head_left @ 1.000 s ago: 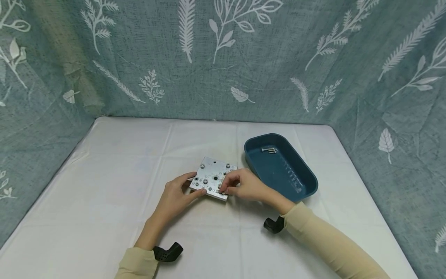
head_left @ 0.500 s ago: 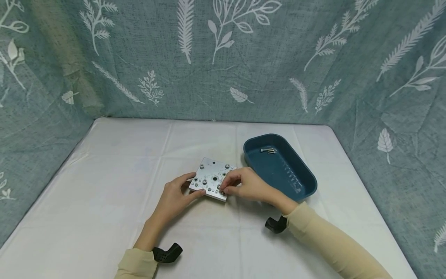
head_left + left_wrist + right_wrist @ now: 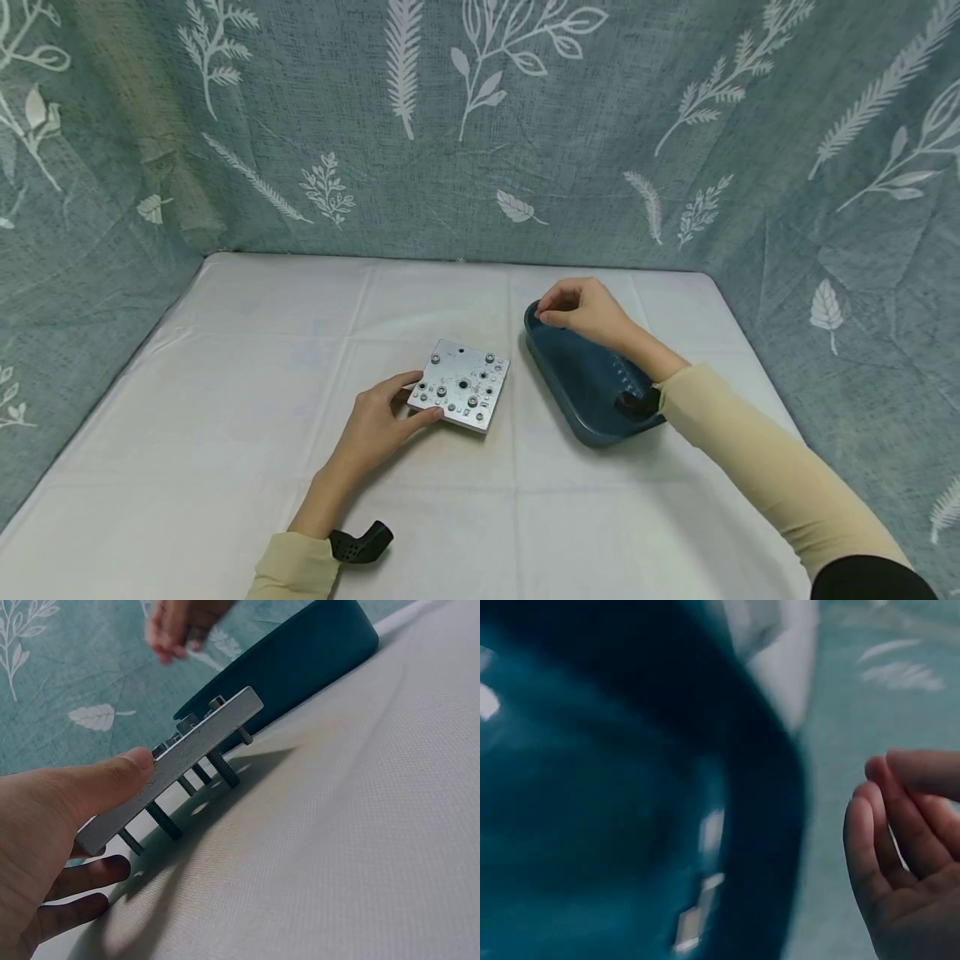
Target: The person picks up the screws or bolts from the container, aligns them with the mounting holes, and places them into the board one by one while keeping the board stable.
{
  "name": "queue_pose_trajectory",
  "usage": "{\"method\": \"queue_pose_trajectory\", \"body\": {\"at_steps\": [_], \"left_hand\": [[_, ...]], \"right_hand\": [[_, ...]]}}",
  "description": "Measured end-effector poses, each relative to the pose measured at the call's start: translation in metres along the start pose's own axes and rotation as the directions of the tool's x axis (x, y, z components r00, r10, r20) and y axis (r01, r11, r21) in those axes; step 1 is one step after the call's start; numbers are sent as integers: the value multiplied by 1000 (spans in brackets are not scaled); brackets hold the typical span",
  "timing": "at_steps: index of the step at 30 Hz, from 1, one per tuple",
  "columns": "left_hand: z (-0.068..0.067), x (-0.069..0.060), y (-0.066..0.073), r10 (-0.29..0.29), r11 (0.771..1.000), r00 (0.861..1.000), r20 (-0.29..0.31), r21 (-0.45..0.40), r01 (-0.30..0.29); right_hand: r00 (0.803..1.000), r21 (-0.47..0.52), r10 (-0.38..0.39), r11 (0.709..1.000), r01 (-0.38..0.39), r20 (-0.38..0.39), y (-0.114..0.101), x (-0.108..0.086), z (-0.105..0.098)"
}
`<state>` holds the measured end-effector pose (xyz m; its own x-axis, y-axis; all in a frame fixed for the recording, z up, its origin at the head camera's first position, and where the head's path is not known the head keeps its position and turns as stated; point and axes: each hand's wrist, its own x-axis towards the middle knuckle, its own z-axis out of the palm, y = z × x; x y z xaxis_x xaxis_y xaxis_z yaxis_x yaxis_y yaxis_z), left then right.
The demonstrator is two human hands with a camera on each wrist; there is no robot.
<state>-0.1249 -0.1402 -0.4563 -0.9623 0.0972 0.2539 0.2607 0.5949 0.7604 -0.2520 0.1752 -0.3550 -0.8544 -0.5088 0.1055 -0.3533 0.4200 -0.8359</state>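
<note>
My left hand (image 3: 378, 421) grips a silver metal plate (image 3: 457, 367) by its left corner, the thumb on the near edge. Several socket-head screws sit in the plate's top. In the left wrist view their threaded shanks (image 3: 163, 820) stick out beneath the plate (image 3: 180, 761), which is tilted. My right hand (image 3: 588, 312) hangs over the far left end of a dark blue tray (image 3: 551, 383). In the right wrist view that hand (image 3: 907, 862) has its thumb near the fingertips, with nothing visible between them. Blurred small screws (image 3: 690, 930) lie in the tray.
A white cloth (image 3: 247, 400) covers the table. Behind and beside it hangs a green-grey curtain (image 3: 315, 100) with white leaf prints. A black wrist camera (image 3: 637, 404) on the right arm is over the tray's near end.
My right hand has left the plate's right corner and moved up and right to the tray. The tray's near end has shifted left and nearer. The left hand stays on the plate.
</note>
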Motion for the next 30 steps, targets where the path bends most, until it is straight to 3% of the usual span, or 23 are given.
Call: {"method": "queue_pose_trajectory", "body": {"at_steps": [8,15,22,30], "left_hand": [[0,1,0,2,1000,1000,4,-3,-2],[0,0,0,-6,1000,1000,8,-12,6],[2,-1,-3,-7,1000,1000,5,-27,7],[2,-1,-4,6,1000,1000,-2,-13,-6]], "right_hand": [[992,-207,99,972,-113,-75,39,4,-6],[986,-319,164,933,-167,-36,48,11,-7],[989,-336,143,931,-143,-26,59,13,-5],[977,-222,192,952,-209,-97,69,14,-2]]}}
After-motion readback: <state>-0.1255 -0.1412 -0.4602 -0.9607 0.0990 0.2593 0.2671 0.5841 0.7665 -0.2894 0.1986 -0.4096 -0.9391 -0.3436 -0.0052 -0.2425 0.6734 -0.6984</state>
